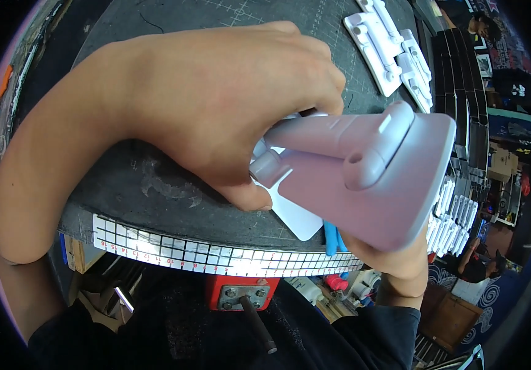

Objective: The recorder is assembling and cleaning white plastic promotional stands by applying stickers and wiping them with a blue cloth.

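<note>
White stand (364,179): above the near part of the mat (216,222), right of centre. Long axis runs left to right, dipping slightly rightward; broad plate end points right, toward the wearer's right side. A second flat white part shows below, angled toward the near edge.

Left hand (234,86): curled over the stand's left end, gripping it and masking that part. Right hand (389,256): under the plate, fingers hidden; cannot tell how far closed.

Around: ruler strip (167,250) along the near edge; blue item (331,238) just beside the right hand; more white stands (379,52) at far right, apart.
</note>
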Available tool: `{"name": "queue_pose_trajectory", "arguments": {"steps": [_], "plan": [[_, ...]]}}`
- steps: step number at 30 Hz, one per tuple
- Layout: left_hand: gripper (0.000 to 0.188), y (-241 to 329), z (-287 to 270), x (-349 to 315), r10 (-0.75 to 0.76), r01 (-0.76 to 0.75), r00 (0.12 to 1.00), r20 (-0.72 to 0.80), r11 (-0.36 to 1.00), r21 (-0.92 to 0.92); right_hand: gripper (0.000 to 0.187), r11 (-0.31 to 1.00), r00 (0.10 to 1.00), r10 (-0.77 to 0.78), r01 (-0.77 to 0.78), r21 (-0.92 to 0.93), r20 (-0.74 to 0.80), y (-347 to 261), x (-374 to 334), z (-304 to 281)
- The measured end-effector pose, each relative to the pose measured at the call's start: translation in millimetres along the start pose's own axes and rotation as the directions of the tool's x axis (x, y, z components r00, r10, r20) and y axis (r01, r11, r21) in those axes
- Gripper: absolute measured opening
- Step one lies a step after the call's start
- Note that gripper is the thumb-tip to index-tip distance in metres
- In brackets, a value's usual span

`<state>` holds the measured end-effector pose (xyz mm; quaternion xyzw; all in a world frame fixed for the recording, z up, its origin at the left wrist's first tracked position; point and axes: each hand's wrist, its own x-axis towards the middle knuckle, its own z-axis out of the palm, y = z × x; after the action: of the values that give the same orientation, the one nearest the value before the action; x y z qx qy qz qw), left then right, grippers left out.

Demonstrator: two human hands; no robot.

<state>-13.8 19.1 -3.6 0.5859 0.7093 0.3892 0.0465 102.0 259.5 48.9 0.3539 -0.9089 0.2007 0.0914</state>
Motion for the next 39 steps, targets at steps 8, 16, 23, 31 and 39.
{"name": "queue_pose_trajectory", "arguments": {"steps": [8,16,23,31,39], "plan": [[0.058,-1.9,4.5,-0.5,-0.004,0.001,0.999,0.053,0.999,0.043,0.028,1.0,1.0,0.01,-0.01,0.01,0.004,2.1,0.4,-1.5],[0.067,17.9,-10.3,13.6,0.022,-0.021,0.998,0.051,1.0,-0.006,0.026,1.0,1.0,0.01,-0.01,0.021,-0.017,7.6,0.1,2.4],[0.067,1.3,3.2,4.4,-0.018,0.017,0.999,0.048,1.0,0.021,0.025,1.0,1.0,0.018,-0.018,0.02,0.004,3.3,1.8,5.0],[0.071,0.3,-1.7,8.6,-0.006,0.002,0.996,0.092,0.999,0.039,0.024,1.0,1.0,0.018,-0.017,0.02,-0.006,4.3,3.6,6.9],[0.075,-7.7,8.6,10.0,0.089,-0.091,0.996,-0.027,0.992,-0.086,0.023,1.0,1.0,0.014,-0.015,0.027,0.02,0.9,4.4,2.7]]}}
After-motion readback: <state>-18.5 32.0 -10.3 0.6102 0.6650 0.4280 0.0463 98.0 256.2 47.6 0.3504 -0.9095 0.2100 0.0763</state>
